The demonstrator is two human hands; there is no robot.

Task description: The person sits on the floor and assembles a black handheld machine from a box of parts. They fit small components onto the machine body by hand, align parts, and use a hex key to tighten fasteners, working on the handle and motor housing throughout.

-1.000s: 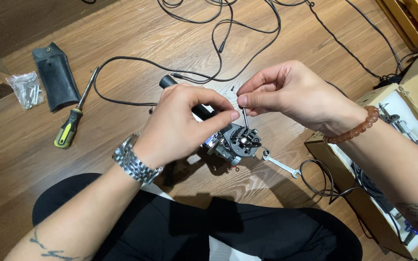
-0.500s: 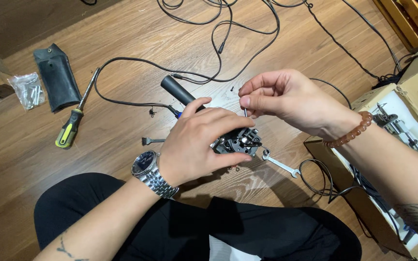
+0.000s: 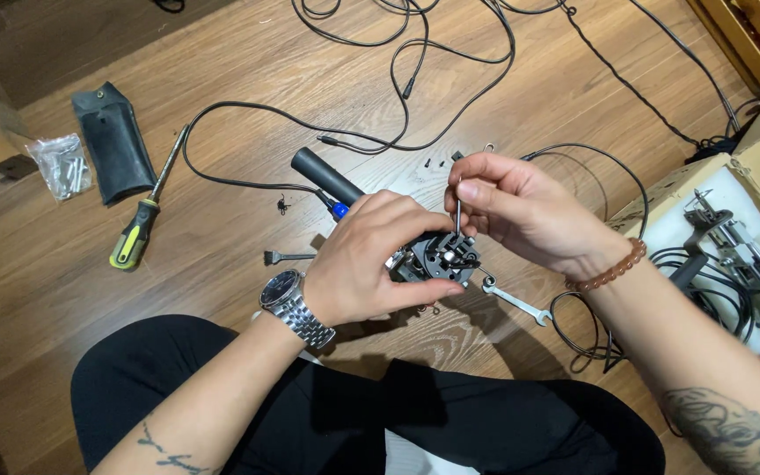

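My left hand (image 3: 371,259) grips a small black mechanical assembly (image 3: 444,257) and holds it against the wooden floor. In my right hand (image 3: 521,211) I pinch a thin metal hex key (image 3: 457,208), held upright with its tip down in the assembly's top. A black cylindrical handle (image 3: 325,177) with a blue end lies just behind my left hand. Below my right wrist, a small silver wrench (image 3: 516,302) rests on the floor. Tiny screws (image 3: 434,162) sit beyond my right fingers.
A yellow-and-black screwdriver (image 3: 139,230), a black pouch (image 3: 114,142) and a clear bag of screws (image 3: 61,164) lie at the left. Black cables (image 3: 415,62) loop across the far floor. An open cardboard box (image 3: 754,220) with metal parts stands at the right. A small metal bit (image 3: 285,257) lies near my left wrist.
My left hand has turned the assembly and settled lower on it. My right hand has brought the hex key down from above into the top of the assembly.
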